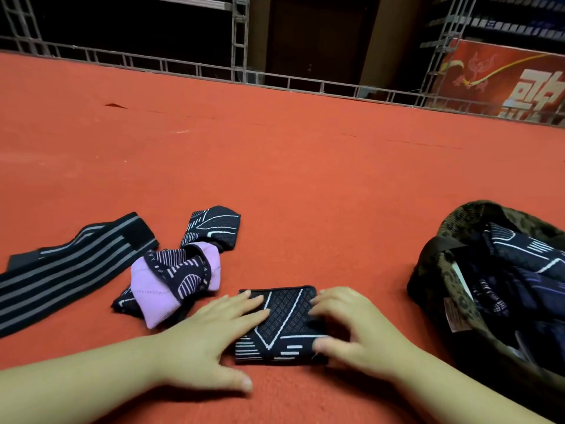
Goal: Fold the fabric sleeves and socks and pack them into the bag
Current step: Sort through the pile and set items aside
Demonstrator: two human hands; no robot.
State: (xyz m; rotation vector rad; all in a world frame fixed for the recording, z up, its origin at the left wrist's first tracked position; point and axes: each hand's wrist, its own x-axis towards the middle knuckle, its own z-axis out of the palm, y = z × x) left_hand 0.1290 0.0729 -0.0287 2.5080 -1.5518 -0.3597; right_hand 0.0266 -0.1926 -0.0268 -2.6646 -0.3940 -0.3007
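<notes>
Your left hand [211, 335], fingers spread, and right hand [351, 328], fingers curled, press the folded black white-lined knit sleeve [282, 325] at lower centre; lift carelessly toward the camouflage fabric bag [443, 289] and it may spring open.

I see a wide red carpet [275, 166] filling most of my view. Along its far edge runs a grey metal truss frame [240, 38]. At the far right, behind the truss, stands a red banner [501, 78] with large white characters and a yellow streak.
</notes>
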